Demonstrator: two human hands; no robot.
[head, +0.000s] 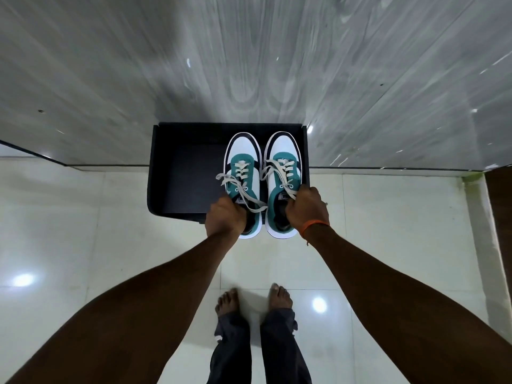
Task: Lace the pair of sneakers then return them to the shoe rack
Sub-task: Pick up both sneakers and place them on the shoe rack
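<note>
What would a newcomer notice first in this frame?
Two teal-and-white sneakers, laced with loose ends: the left hand grips the left sneaker and the right hand the right sneaker, each at its opening. They are side by side over the right half of the black shoe rack, heels past its front edge. Lower down, bare feet stand on the glossy floor.
</note>
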